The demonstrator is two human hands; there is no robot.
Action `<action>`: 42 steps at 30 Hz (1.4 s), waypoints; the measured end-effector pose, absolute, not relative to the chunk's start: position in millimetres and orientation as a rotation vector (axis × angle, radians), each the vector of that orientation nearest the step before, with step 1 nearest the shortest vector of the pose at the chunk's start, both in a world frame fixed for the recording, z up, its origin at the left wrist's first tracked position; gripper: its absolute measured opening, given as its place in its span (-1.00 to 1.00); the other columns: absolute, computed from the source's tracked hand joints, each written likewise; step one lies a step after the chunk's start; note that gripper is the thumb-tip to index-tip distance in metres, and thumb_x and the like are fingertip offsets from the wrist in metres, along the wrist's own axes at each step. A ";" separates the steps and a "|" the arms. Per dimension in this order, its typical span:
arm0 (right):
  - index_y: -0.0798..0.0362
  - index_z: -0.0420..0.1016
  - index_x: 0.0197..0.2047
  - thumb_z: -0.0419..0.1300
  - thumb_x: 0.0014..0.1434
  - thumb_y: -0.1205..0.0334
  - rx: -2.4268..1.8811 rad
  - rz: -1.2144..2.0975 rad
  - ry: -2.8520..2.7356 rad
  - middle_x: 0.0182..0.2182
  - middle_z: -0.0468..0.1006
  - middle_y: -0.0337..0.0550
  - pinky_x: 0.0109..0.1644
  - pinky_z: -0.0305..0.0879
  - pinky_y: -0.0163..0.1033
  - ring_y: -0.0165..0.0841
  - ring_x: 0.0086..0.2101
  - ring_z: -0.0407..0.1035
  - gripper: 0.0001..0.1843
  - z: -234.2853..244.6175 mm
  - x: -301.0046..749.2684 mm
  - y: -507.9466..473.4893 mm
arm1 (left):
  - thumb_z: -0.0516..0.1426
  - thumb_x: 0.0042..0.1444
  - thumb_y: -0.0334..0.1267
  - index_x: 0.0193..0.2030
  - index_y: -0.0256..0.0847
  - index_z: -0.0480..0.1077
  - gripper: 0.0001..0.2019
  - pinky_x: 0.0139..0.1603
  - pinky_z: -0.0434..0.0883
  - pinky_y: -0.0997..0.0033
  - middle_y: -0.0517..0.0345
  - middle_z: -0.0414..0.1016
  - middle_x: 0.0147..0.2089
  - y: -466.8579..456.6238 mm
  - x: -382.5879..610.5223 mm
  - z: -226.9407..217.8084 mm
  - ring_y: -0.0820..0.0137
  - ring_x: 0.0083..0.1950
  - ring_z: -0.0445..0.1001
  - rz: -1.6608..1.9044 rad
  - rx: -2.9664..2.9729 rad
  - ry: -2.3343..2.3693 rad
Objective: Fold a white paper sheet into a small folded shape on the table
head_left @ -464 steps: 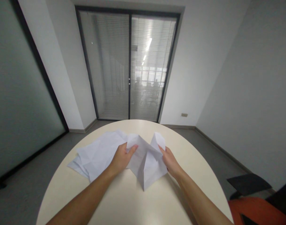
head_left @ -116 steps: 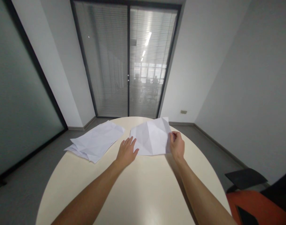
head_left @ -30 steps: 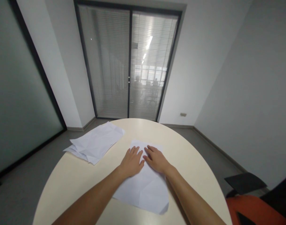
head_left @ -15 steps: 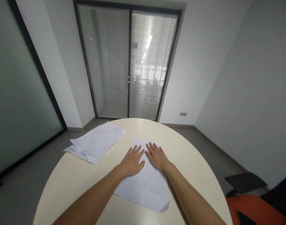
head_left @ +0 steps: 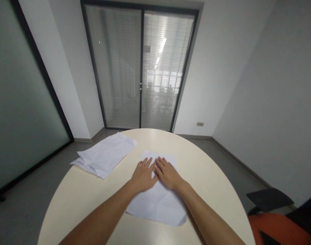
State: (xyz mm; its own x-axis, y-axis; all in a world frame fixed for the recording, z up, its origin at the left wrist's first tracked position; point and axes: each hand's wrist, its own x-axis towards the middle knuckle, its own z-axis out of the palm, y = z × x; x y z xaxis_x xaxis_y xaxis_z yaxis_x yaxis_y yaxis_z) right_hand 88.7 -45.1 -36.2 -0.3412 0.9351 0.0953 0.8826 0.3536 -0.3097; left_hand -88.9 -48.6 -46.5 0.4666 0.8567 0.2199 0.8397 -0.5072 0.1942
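Observation:
A creased white sheet of paper (head_left: 157, 204) lies flat on the round cream table (head_left: 211, 183) in front of me. My left hand (head_left: 143, 175) rests palm down on the sheet's far left part, fingers stretched out. Beside it, my right hand (head_left: 167, 173) also presses flat on the sheet, fingers extended. The two hands touch side by side near the sheet's far edge. Neither hand holds anything.
A loose stack of creased white sheets (head_left: 104, 154) lies on the table at the far left, partly over its edge. A black and orange chair (head_left: 280, 217) stands at the lower right. Glass doors with blinds (head_left: 141, 68) close the room beyond the table.
The sheet has slid a little away from me under both flat hands. My hands have drawn closer together and now touch.

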 end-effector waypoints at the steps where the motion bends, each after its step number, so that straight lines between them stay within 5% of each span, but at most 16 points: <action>1: 0.11 0.02 0.47 -0.25 0.43 -0.11 -1.633 0.334 -2.389 0.44 -0.03 0.00 0.42 -0.17 0.09 -0.07 0.41 -0.19 -0.30 -36.4 87.7 -46.1 | -0.04 0.28 -0.04 0.38 -0.13 0.20 -0.45 0.38 0.09 -0.08 -0.06 0.15 0.45 -48.5 -89.2 -44.2 0.04 0.44 0.11 0.472 2.648 1.547; 6: 0.05 -0.04 0.48 -0.24 0.41 -0.18 -1.602 0.387 -2.490 0.46 -0.15 -0.06 0.45 -0.31 0.09 -0.10 0.42 -0.30 -0.27 -33.4 93.2 -47.4 | -0.02 0.24 -0.25 0.19 -0.18 0.39 -0.59 0.36 0.11 -0.02 -0.10 0.38 0.28 -38.5 -97.4 -36.0 0.11 0.31 0.30 0.523 2.669 1.657; 10: 0.02 -0.10 0.49 -0.17 0.36 -0.26 -1.546 0.411 -2.545 0.47 -0.19 -0.07 0.45 -0.35 0.11 -0.08 0.43 -0.35 -0.20 -30.6 92.7 -49.7 | -0.04 0.30 -0.13 0.37 -0.10 0.21 -0.49 0.43 0.00 -0.05 0.01 0.13 0.46 -21.3 -110.9 -44.6 0.15 0.46 0.08 0.386 2.640 1.669; 14: -0.03 -0.07 0.49 -0.13 0.31 -0.34 -1.542 0.417 -2.535 0.47 -0.17 -0.09 0.45 -0.34 0.13 -0.05 0.43 -0.35 -0.15 -30.8 90.6 -49.9 | -0.11 0.35 -0.01 0.39 -0.25 0.18 -0.43 0.42 -0.04 -0.19 -0.13 0.10 0.46 -10.0 -120.6 -49.6 0.02 0.47 0.05 0.325 2.542 1.880; 17: -0.05 -0.01 0.48 -0.11 0.28 -0.38 -1.555 0.392 -2.502 0.46 -0.13 -0.10 0.44 -0.31 0.13 -0.03 0.42 -0.31 -0.13 -31.9 91.3 -47.4 | -0.08 0.35 -0.07 0.36 -0.39 0.20 -0.43 0.43 -0.01 -0.12 -0.24 0.13 0.44 -11.0 -119.6 -45.3 0.01 0.48 0.04 0.377 2.587 1.925; 23: 0.00 0.03 0.47 -0.10 0.31 -0.31 -1.638 0.326 -2.403 0.45 -0.07 -0.05 0.44 -0.27 0.12 -0.03 0.42 -0.25 -0.18 -34.1 94.8 -38.4 | -0.01 0.31 -0.13 0.39 -0.28 0.17 -0.44 0.48 -0.10 -0.02 -0.10 -0.15 0.54 -27.7 -102.8 -39.8 0.10 0.54 -0.19 0.586 2.781 1.633; 27: -0.01 0.02 0.47 -0.15 0.34 -0.27 -1.623 0.350 -2.434 0.45 -0.07 -0.07 0.44 -0.28 0.09 -0.08 0.42 -0.24 -0.21 -34.3 100.8 -33.8 | -0.13 0.37 -0.08 0.43 -0.19 0.10 -0.46 0.45 -0.02 -0.11 -0.05 0.02 0.49 -31.9 -100.3 -45.0 0.12 0.50 -0.01 0.333 2.684 1.478; 34: 0.05 -0.06 0.49 -0.16 0.20 -0.50 -1.838 0.315 -2.460 0.46 -0.18 0.02 0.41 -0.49 0.27 0.05 0.42 -0.37 0.03 -26.0 120.8 -40.3 | -0.10 0.36 0.01 0.41 -0.20 0.15 -0.43 0.43 -0.09 -0.21 -0.11 0.07 0.47 -21.8 -106.8 -54.2 0.00 0.50 -0.03 0.377 2.572 1.716; 42: 0.01 -0.09 0.49 -0.23 0.28 -0.42 -1.690 0.389 -2.538 0.46 -0.15 -0.04 0.42 -0.41 0.26 -0.01 0.42 -0.29 -0.08 -23.4 114.7 -45.0 | -0.06 0.33 -0.27 0.29 -0.21 0.30 -0.57 0.40 0.09 0.04 -0.08 0.32 0.35 -16.7 -113.3 -43.1 0.19 0.37 0.25 0.576 2.654 1.692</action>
